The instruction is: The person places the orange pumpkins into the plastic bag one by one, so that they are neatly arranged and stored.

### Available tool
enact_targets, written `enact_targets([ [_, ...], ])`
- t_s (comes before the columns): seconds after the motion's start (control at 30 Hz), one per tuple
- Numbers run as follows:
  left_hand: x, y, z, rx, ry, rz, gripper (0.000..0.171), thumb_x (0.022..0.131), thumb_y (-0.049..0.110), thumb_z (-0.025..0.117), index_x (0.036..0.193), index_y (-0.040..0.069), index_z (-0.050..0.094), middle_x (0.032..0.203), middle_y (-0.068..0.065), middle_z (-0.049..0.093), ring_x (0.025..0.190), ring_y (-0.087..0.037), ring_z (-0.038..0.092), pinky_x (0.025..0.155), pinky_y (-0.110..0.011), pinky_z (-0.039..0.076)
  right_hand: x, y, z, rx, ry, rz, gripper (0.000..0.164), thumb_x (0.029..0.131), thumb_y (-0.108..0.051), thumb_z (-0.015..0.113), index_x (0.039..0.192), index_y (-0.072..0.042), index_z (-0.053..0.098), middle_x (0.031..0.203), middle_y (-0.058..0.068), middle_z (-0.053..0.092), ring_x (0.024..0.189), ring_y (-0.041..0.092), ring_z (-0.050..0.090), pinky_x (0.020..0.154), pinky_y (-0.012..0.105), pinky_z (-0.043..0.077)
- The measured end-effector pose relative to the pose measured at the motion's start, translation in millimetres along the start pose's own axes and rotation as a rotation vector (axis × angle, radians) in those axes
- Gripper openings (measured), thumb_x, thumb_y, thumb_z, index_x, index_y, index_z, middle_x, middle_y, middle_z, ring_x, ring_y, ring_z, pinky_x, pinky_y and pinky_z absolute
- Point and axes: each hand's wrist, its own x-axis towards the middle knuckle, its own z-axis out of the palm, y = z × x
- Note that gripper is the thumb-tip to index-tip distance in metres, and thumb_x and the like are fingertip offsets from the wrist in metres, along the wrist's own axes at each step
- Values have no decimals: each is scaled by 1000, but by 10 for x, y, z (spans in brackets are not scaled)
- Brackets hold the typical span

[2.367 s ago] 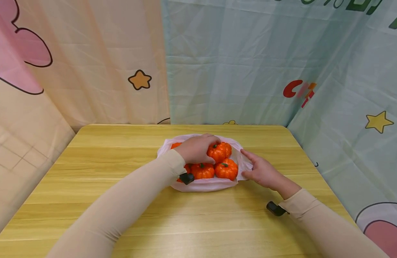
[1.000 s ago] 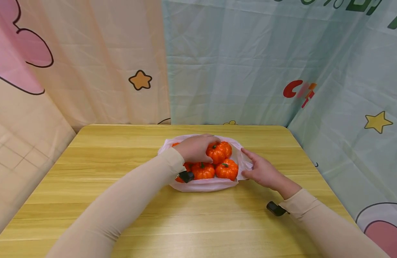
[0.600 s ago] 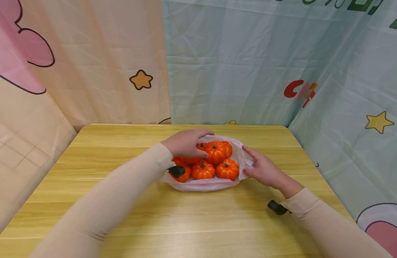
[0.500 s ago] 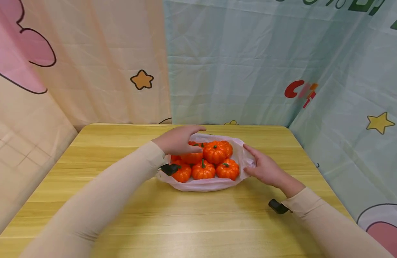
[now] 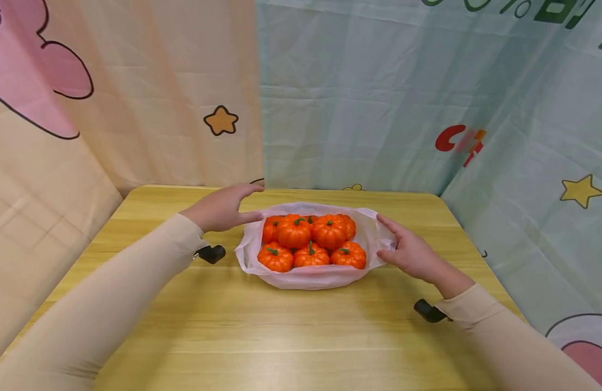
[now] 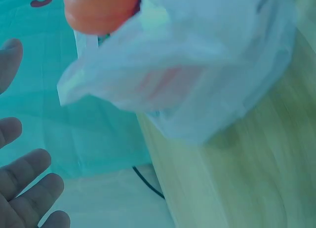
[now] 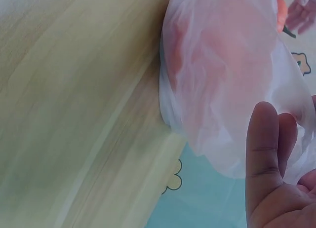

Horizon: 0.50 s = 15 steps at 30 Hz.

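In the head view, a thin whitish plastic bag (image 5: pixel 320 278) sits mouth up on the table, holding several small orange pumpkins (image 5: pixel 294 232) with green stems. My left hand (image 5: pixel 223 208) is left of the bag, fingers and thumb spread and apart from it. The left wrist view shows those loose fingertips (image 6: pixel 42 161) beside the bag's side and one pumpkin (image 6: pixel 101 11). At the bag's right edge, my right hand (image 5: pixel 415 255) holds the bunched plastic, index finger and thumb extended. In the right wrist view, plastic (image 7: pixel 222 90) runs into this hand, whose other fingers are partly hidden.
The wooden table (image 5: pixel 291 336) has its far edge against printed curtains (image 5: pixel 355 108), with side curtains (image 5: pixel 540 206) standing close on the right and left. A small black camera (image 5: pixel 210 253) is worn on the left wrist, another black camera (image 5: pixel 430 310) on the right.
My left hand has let go of a pumpkin in the bag and drawn out to the left, uncovering the pumpkins there. The right hand stays at the bag's right edge.
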Motion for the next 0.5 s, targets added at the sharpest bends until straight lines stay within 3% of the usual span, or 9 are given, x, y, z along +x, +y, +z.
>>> enact_targets([
  [0.1,-78,-99,-24,5,5,-33,75,99,46,71,161,15,42,164,-12,46,151,-38,44,124,-59,36,2,3,-30,19,-10,-5,88,93,-4,73,167,-4,24,159,30,42,82,21,58,66,20,54],
  [0.27,-198,-235,-58,16,-8,-70,77,100,47,70,162,14,39,165,-15,44,151,-41,43,123,-62,35,-29,34,-97,86,-32,-14,89,95,-4,73,167,-2,20,122,28,66,73,16,60,64,22,56],
  [0.33,-242,-282,-63,23,-15,-83,79,100,49,68,163,13,38,166,-16,43,151,-42,42,123,-62,35,-51,60,-130,95,-37,-11,88,96,-7,73,167,-2,20,107,24,69,72,15,60,63,22,56],
  [0.5,-345,-418,-41,41,-4,-107,80,100,53,68,162,11,39,164,-18,44,150,-43,43,122,-63,35,-114,137,-247,41,-31,29,83,100,-17,71,167,-5,23,86,15,71,79,24,68,56,28,49],
])
